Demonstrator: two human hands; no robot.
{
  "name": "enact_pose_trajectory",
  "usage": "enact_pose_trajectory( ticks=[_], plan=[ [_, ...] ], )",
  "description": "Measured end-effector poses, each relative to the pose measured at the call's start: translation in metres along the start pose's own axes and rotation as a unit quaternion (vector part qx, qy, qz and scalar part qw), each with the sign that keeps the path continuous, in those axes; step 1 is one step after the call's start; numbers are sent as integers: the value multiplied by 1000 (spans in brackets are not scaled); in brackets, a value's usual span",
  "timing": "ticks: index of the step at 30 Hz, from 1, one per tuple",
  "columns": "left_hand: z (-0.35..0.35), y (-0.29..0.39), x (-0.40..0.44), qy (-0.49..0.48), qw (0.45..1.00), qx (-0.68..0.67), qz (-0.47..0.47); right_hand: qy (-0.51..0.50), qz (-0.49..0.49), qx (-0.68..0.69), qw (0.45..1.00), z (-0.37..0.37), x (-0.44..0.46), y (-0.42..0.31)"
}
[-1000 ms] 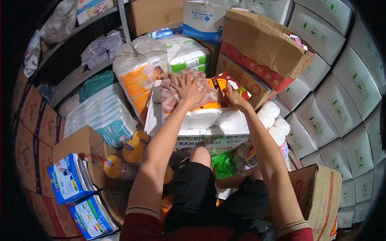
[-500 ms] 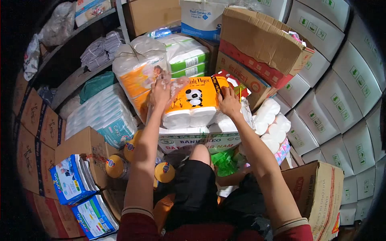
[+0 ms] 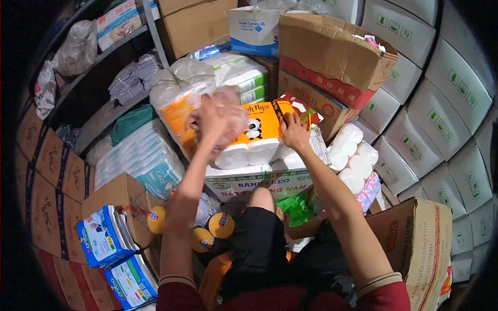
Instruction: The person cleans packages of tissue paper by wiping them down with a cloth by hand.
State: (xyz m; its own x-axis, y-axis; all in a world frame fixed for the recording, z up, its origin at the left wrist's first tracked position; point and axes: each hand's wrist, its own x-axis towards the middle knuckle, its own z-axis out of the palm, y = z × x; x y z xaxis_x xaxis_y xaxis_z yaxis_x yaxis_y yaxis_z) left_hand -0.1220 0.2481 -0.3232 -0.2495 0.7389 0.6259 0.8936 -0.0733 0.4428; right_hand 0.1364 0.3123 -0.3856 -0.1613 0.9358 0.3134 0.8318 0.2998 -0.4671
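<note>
An orange panda-print pack of toilet paper rolls lies on a white printed carton in front of me. My right hand grips its right end, fingers over the dark printed strip. Above the pack's left part is my left hand, smeared by motion, with crumpled clear plastic film in its grasp. That hand and the film hide part of the orange print. Just behind stands an orange-and-white pack in a clear bag.
White cartons are stacked along the right. An open cardboard box stands behind the pack. Wrapped tissue packs, yellow-lidded jars and blue diaper packs are on the left. Loose white rolls lie to the right.
My left hand has lifted off the pack and bunched the clear film up with it. My right hand stays at the pack's right end. The view has shifted slightly.
</note>
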Motion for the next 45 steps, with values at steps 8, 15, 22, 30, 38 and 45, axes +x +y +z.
enact_pose_trajectory(
  ticks=[8,15,22,30,38,45],
  plan=[
    [72,87,-53,-74,985,123,90,22,-4,-24,999,0,-1,1],
    [51,74,-50,-133,984,118,11,20,-15,-12,1000,-1,0,1],
    [24,31,-46,-85,990,73,-87,35,-14,-14,999,-3,-4,-3],
    [32,-45,-58,45,975,-156,-154,53,-14,-20,998,1,-3,-3],
    [40,-125,-93,-2,972,-150,-180,42,-15,-30,999,0,-4,-4],
    [-38,-64,-86,-109,986,19,-129,37,-18,-11,999,-4,-7,-3]
  ],
)
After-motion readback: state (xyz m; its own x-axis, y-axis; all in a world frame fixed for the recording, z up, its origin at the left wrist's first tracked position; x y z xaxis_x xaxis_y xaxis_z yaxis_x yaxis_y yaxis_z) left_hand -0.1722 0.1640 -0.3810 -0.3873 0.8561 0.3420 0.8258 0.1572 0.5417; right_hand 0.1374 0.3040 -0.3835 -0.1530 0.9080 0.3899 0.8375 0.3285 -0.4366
